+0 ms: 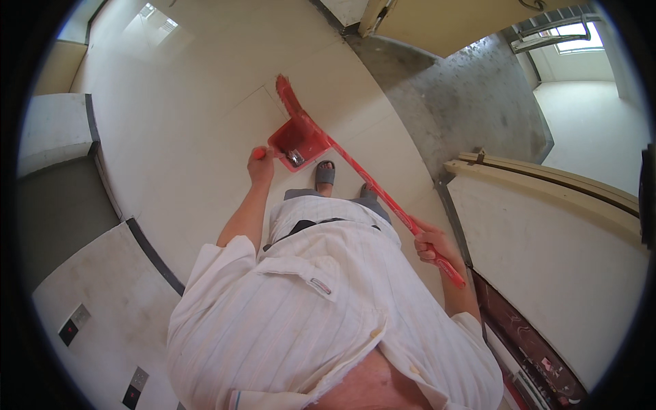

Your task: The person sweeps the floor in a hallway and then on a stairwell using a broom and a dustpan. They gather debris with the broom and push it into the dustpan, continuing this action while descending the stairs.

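My left hand (261, 167) is closed around the handle of a red plastic dustpan (309, 137). Some dark and silvery debris (294, 158) lies in the pan, towards its near side. In my right hand (431, 243) is the red handle of a broom (369, 179), gripped near its upper end. The handle slants up and left to the bristle head (288, 95), which lies at the far side of the dustpan and partly overlaps it in view. Whether the bristles touch the floor, I cannot tell.
Pale tiles cover the floor (169, 118). To the right, a doorway with a tan door (425, 25) opens onto a grey concrete floor (435, 92). White walls (543, 246) with dark skirting flank me. My slippered foot (325, 173) stands just below the dustpan. Wall sockets (74, 324) are at lower left.
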Motion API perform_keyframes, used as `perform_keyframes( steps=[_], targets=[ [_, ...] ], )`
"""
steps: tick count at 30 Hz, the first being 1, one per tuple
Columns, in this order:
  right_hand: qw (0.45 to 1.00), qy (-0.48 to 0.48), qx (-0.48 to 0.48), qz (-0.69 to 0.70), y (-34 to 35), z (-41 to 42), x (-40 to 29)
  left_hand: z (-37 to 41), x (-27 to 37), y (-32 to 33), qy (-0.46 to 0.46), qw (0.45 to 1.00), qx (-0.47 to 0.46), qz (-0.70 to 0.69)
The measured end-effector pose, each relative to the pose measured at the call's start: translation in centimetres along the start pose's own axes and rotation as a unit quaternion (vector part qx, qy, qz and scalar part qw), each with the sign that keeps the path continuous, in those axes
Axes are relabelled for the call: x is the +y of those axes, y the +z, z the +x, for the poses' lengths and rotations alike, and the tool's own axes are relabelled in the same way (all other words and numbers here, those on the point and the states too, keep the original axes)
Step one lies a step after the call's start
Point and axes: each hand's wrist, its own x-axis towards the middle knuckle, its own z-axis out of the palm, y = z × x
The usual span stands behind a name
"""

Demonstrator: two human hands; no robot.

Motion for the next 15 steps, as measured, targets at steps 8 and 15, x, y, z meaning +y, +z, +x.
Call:
perform_keyframes(
  steps=[8,15],
  targets=[
    [0.993,-0.089,0.068,0.030,0.7,-2.4,0.4,0.7,-3.0,-0.6,-0.025,0.999,0.016,-0.033],
    [0.976,-0.147,0.149,0.066,-0.7,-2.7,0.8,2.0,-3.7,-2.1,-0.105,0.985,0.017,-0.138]
  ],
)
